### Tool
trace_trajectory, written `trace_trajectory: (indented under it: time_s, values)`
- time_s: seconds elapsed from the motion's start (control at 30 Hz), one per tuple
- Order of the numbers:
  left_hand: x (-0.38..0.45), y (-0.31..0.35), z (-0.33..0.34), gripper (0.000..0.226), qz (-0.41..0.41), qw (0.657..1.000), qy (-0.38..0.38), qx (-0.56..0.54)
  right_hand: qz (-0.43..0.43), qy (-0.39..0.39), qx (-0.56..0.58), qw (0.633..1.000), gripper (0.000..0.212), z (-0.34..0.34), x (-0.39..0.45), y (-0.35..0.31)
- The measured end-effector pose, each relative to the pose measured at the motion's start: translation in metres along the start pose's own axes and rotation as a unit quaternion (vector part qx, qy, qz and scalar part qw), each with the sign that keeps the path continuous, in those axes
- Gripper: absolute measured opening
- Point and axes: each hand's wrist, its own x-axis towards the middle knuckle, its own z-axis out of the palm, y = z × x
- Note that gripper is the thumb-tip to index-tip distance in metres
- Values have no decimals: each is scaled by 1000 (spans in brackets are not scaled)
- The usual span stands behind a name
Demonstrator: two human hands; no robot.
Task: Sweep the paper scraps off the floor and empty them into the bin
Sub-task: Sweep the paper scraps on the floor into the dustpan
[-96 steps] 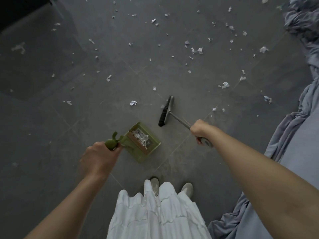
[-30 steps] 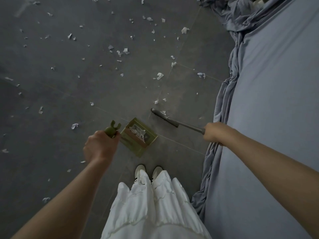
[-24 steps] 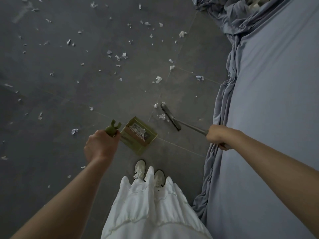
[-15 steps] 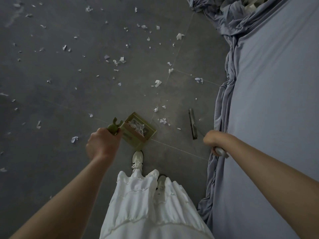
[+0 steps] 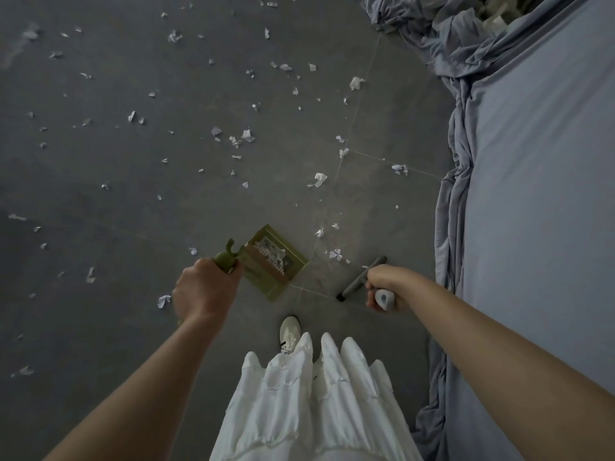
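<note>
My left hand (image 5: 204, 291) grips the green handle of an olive dustpan (image 5: 278, 286) that stands on the dark tiled floor with white paper scraps inside it. My right hand (image 5: 382, 286) holds the grey handle of a broom; its dark head (image 5: 361, 279) lies on the floor just left of the hand and right of the dustpan. A few paper scraps (image 5: 336, 254) lie between the pan and the broom head. Many more scraps (image 5: 248, 136) are scattered over the floor farther ahead and to the left.
A bed with a blue-grey sheet (image 5: 539, 207) fills the right side, its fabric hanging down to the floor (image 5: 446, 211). Crumpled bedding (image 5: 442, 34) lies at the top right. My white skirt and one white shoe (image 5: 289, 334) are at the bottom centre. No bin is in view.
The view turned right toward the bed. My right hand pulled the broom back toward my feet, swinging its head around near the bed. The dustpan shifted slightly forward.
</note>
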Motion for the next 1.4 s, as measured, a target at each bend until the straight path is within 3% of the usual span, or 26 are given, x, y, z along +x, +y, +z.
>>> trace_trajectory:
  time_s: [0.13, 0.3, 0.63, 0.83, 0.93, 1.13, 1.4]
  values:
    - [23, -8, -8, 46, -5, 1000, -5, -1, -28, -7, 107, 994, 25, 22, -2, -37]
    - [44, -8, -13, 44, -2, 1000, -11, 6, -46, 12, 160, 986, 21, 19, 13, -57]
    - [69, 24, -10, 43, 4, 999, -35, 30, -7, 93, 55, 994, 19, -26, 13, -61]
    - [80, 46, -11, 44, 26, 998, -39, 36, -7, 99, 25, 995, 34, -41, 9, -35]
    - [84, 50, -9, 46, 40, 997, -38, 45, 37, 114, -17, 993, 28, -51, 14, -14]
    - [84, 53, -5, 48, 64, 996, -43, 45, 89, 76, -40, 992, 26, -39, 11, 21]
    - [86, 50, 2, 47, 65, 996, -40, 49, 55, 5, -40, 998, 40, -6, 9, 2]
